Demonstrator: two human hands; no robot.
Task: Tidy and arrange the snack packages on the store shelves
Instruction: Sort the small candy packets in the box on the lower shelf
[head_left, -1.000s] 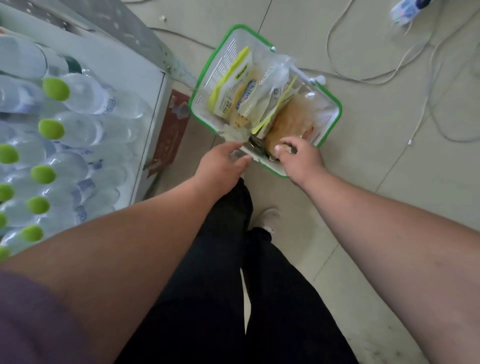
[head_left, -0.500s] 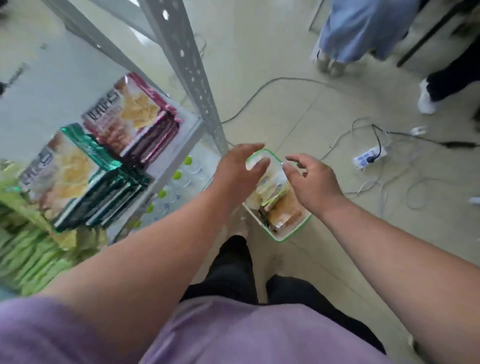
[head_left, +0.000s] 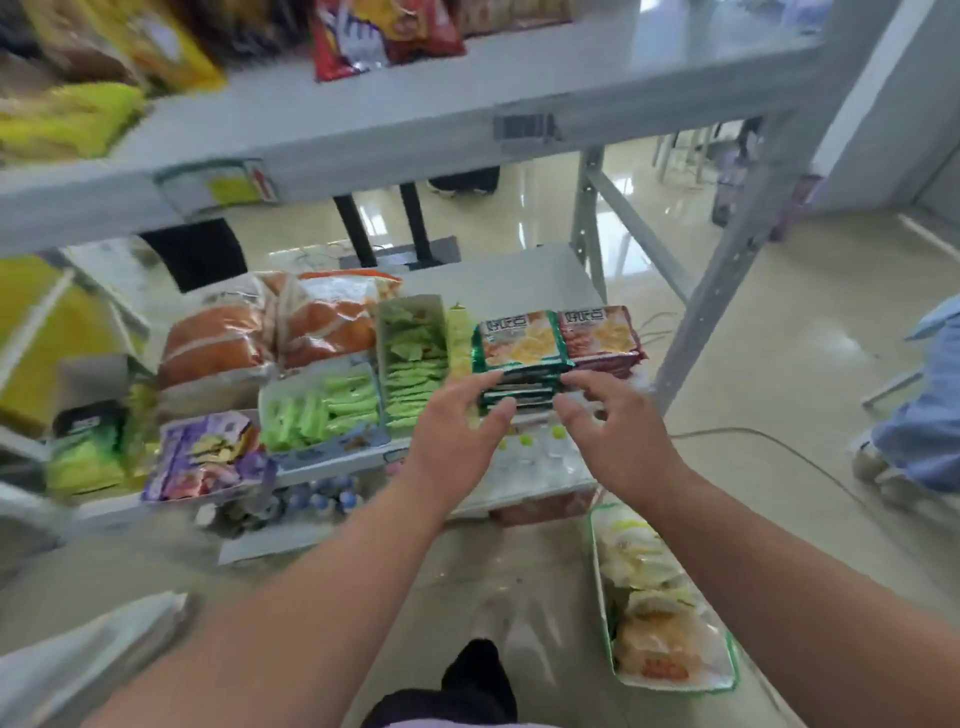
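Both hands reach forward to the front edge of the middle shelf, at the stack of green packs. The left hand has its fingers spread and straight, fingertips at the left front of the stack; the right hand is likewise wide, fingers loosely extended, tips at the stack's right front corner. Whether the fingers actually touch the packs or sit just short of them cannot be told, since the picture is blurred there. Neither hand is curled round anything.

The green packs lie flat, piled one on another, near the right end of the shelf. Just beside them on the right, touching, is a similar stack of maroon packs. To the left stands an open box of pale green sachets, and in front of that a lower tray of green sticks. Further left are orange bags at the back and a purple box at the front edge.

The upper shelf crosses the top of the view, carrying yellow bags on the left and a red bag in the middle; price tags hang on its front lip.

On the floor at lower right sits a green-rimmed basket holding clear-wrapped snacks. Bottles with green caps show on the shelf below, between the hands. A person in blue is at the right edge.
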